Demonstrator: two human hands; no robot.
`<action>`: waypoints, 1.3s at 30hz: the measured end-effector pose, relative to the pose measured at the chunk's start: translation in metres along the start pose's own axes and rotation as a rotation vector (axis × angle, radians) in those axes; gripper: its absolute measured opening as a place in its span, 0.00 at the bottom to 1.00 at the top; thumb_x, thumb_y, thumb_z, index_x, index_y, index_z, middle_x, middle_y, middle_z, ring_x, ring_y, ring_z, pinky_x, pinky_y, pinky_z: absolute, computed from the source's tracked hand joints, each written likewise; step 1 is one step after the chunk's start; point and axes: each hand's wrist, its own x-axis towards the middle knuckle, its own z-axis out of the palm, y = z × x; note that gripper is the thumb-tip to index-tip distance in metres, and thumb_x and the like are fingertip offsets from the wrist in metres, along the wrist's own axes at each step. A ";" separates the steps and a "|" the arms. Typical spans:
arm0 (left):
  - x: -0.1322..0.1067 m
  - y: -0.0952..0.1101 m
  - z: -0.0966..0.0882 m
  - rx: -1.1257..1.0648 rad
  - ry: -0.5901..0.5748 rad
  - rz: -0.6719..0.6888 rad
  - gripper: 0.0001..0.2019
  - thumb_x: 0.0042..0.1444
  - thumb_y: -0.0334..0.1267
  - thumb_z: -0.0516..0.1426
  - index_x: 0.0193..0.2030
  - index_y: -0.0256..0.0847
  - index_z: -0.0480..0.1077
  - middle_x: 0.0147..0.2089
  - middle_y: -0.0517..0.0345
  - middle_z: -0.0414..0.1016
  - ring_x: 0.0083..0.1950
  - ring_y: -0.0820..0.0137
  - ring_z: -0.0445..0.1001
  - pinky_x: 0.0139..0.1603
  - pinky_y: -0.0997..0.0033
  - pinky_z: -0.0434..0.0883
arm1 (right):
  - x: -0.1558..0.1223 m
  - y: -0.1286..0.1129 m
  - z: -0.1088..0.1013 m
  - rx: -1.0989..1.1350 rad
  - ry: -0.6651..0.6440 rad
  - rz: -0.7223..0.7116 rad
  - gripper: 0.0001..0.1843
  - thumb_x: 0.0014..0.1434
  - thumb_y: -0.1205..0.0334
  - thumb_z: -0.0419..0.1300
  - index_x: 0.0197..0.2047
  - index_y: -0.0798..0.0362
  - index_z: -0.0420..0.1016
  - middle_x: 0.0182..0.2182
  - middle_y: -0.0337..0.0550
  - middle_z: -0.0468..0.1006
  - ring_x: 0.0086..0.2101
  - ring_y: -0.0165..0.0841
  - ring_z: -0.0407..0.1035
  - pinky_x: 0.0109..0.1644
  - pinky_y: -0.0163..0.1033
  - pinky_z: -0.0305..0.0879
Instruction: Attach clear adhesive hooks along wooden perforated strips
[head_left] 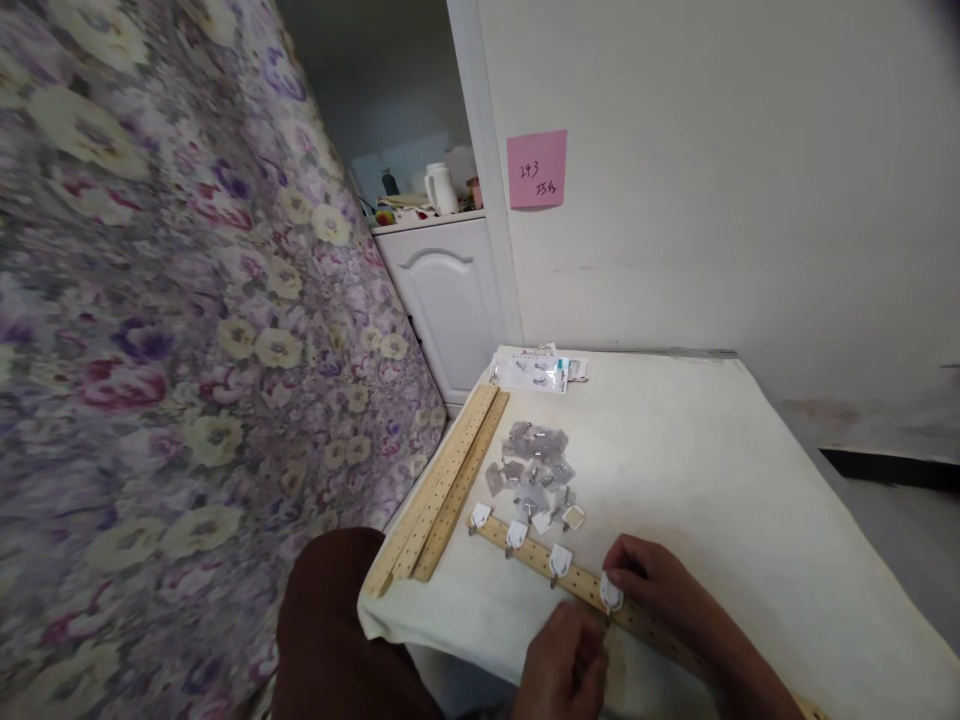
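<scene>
A perforated wooden strip lies slantwise on the white table near its front edge. Three small white adhesive hooks sit stuck along it. My right hand rests on the strip with its fingers pinched on a fourth white hook. My left hand hovers just below that hook, fingers curled; what it holds, if anything, is hidden. A heap of loose clear-backed hooks lies just beyond the strip.
Two more perforated wooden strips lie side by side along the table's left edge. A hook package sits at the far edge by the wall. A flowered bedcover fills the left. A pink note hangs on the wall.
</scene>
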 end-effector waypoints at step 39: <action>0.020 0.013 0.006 0.321 -0.048 0.001 0.06 0.56 0.29 0.51 0.33 0.41 0.68 0.32 0.58 0.74 0.33 0.70 0.71 0.34 0.75 0.64 | -0.004 0.008 -0.001 -0.003 -0.001 0.022 0.06 0.49 0.64 0.59 0.31 0.55 0.75 0.23 0.37 0.75 0.27 0.31 0.67 0.31 0.33 0.59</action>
